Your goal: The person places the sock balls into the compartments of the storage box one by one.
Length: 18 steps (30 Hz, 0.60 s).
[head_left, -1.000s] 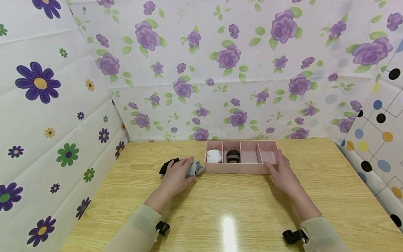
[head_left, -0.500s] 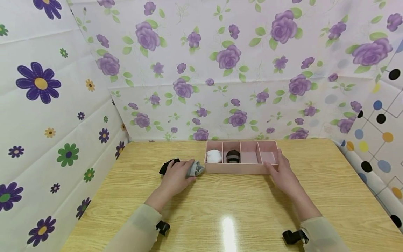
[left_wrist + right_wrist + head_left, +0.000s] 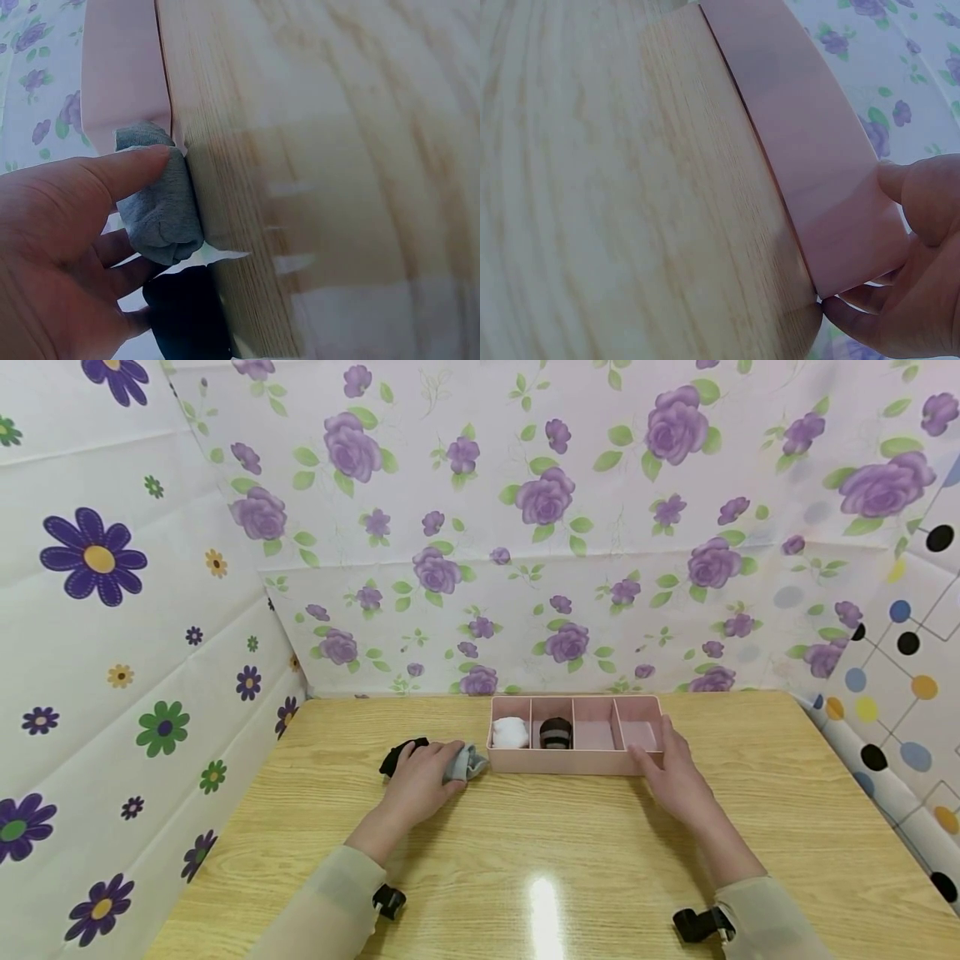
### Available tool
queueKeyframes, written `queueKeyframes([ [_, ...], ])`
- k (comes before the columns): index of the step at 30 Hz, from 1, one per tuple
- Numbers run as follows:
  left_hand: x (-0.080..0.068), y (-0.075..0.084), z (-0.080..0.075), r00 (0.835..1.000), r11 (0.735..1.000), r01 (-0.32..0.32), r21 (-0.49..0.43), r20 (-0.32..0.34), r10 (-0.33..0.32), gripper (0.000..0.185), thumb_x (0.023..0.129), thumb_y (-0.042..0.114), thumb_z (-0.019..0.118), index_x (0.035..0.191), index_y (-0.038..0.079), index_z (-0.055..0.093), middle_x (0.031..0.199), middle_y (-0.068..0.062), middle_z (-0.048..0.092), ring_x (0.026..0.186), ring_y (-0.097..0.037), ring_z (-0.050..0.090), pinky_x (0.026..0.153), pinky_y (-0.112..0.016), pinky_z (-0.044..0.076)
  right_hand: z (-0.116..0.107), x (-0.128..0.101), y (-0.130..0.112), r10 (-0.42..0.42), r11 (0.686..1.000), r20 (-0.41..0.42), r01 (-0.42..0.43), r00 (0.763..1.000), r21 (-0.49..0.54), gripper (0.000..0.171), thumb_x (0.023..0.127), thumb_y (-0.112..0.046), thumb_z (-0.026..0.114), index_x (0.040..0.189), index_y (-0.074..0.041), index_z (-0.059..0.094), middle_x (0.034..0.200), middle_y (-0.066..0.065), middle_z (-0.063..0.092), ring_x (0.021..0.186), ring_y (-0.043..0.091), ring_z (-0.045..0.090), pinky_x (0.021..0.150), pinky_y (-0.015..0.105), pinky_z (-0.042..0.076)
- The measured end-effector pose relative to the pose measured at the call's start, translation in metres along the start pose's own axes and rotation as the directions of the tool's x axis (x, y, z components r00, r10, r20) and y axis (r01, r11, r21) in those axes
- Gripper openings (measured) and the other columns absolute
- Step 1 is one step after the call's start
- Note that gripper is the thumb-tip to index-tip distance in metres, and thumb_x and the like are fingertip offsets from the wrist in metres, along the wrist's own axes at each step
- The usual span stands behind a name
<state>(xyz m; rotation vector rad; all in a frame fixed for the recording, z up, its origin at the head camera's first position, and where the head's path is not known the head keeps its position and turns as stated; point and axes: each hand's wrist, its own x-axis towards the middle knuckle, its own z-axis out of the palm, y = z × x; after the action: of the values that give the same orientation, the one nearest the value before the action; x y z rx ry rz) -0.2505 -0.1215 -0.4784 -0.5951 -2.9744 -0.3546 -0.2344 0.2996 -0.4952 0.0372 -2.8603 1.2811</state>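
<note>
my left hand [image 3: 423,781] pinches a rolled grey sock [image 3: 161,206], thumb in front, fingers behind. a black bundle [image 3: 187,311] is by my fingertips. the sock is on the bench [image 3: 487,852], right beside the pink box [image 3: 562,763]. my right hand [image 3: 677,781] grips the box's right end. inside, leftmost, is a white bundle [image 3: 511,733], then a brown striped ball [image 3: 556,733].

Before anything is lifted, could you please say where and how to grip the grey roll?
Pinch the grey roll across its middle, probably from above, on its long near and far sides: the black bundle and pink box flank its ends.
</note>
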Motion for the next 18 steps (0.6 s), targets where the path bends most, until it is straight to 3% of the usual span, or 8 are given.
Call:
queueKeyframes([
  [10, 0.001, 0.001, -0.003, 1.0, 1.0, -0.009, -0.012, -0.018, 0.009, 0.068, 0.1, 0.035, 0.085, 0.157, 0.01, 0.06, 0.142, -0.015, 0.071, 0.133, -0.037, 0.066, 0.129, -0.066, 0.026, -0.001, 0.0, 0.001, -0.005, 1.0, 0.001, 0.005, 1.0, -0.009, 0.099, 0.118, -0.049, 0.048, 0.17, 0.004, -0.017, 0.172, 0.045, 0.001, 0.154, 0.069, 0.018, 0.121, 0.08, 0.022],
  [18, 0.0, 0.008, -0.014, 0.999, 1.0, 0.023, 0.004, -0.036, -0.023, 0.067, 0.1, 0.04, 0.085, 0.156, 0.012, 0.061, 0.139, -0.013, 0.073, 0.13, -0.035, 0.067, 0.128, -0.065, 0.03, -0.001, 0.001, 0.001, -0.012, 1.0, 0.003, 0.012, 1.0, -0.007, 0.099, 0.119, -0.049, 0.047, 0.17, 0.004, -0.018, 0.172, 0.046, 0.001, 0.154, 0.069, 0.018, 0.121, 0.081, 0.023],
])
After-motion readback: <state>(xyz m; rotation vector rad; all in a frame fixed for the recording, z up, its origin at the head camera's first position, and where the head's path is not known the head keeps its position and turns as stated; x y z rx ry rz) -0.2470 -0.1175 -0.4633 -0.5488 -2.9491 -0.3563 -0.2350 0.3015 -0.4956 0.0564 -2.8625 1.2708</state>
